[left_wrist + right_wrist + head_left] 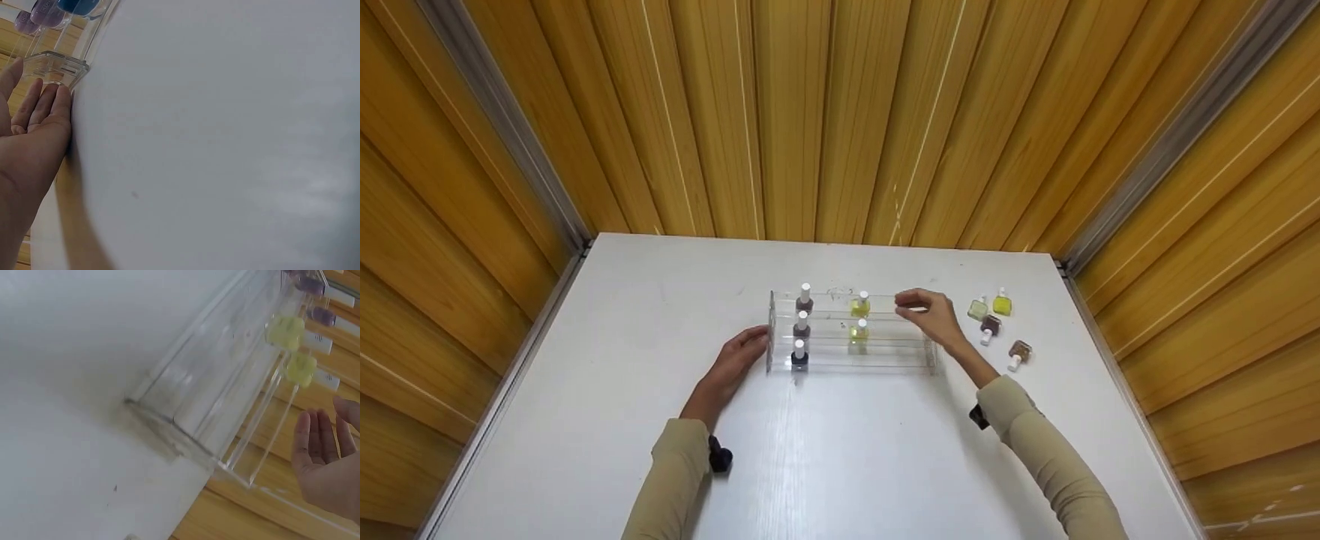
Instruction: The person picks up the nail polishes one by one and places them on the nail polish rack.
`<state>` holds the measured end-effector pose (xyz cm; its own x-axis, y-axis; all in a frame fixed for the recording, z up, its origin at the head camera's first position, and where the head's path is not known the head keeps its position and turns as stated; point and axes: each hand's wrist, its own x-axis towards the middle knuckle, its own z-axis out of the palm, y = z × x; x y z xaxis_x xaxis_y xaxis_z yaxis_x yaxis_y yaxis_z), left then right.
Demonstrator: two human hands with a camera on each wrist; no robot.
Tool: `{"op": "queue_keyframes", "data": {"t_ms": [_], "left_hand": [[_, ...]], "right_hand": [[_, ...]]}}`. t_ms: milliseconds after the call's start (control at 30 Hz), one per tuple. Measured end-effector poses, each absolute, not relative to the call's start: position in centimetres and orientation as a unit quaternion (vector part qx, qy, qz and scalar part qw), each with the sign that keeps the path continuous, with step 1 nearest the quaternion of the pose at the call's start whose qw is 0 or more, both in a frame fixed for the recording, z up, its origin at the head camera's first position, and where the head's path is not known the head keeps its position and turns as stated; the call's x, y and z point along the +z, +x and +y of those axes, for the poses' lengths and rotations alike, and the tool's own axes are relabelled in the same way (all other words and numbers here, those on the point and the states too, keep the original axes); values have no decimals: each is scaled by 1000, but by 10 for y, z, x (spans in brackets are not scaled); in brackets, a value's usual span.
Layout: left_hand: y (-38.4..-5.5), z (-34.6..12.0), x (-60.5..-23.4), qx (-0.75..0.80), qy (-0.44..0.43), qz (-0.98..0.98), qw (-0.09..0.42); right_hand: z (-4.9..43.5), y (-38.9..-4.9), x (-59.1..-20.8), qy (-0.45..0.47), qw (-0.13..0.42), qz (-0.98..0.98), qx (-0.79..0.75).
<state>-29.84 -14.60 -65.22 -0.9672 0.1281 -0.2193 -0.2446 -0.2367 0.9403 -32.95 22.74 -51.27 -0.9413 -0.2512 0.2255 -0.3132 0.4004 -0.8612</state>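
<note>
wood-panelled walls [791,120] around a white table [840,457]. i log a clear rack [892,343] mid-table, five bottles [860,331] upright in it, four loose bottles [991,324] to its right. left hand [739,356] at its left end, fingers extended, thumb apart; right hand [939,319] over its right end, thumb and fingers parted.

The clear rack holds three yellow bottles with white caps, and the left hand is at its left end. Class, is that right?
The count is wrong: the clear rack holds two yellow bottles with white caps, as the head view shows. The left hand is at its left end, as stated.
</note>
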Motion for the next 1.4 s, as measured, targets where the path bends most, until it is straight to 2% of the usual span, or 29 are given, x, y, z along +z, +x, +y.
{"op": "queue_keyframes", "data": {"t_ms": [167,333,533,900,1267,1400], "left_hand": [[-297,-149,-653,791,-42,598,120],[-294,-153,-654,795,-36,594,118],[-283,-160,-657,784,-28,608,119],[-244,-165,-663,765,-22,629,137],[-218,-163,-659,770,-9,621,146],[-214,-163,-657,768,-10,623,148]], "right_hand": [[273,-355,-514,118,76,-844,518],[327,-387,-524,51,97,-861,497],[377,-406,-538,-50,116,-904,409],[404,-394,-589,-243,22,-847,473],[411,-370,-603,-295,-68,-846,438],[405,-360,-599,-318,-69,-834,446]]}}
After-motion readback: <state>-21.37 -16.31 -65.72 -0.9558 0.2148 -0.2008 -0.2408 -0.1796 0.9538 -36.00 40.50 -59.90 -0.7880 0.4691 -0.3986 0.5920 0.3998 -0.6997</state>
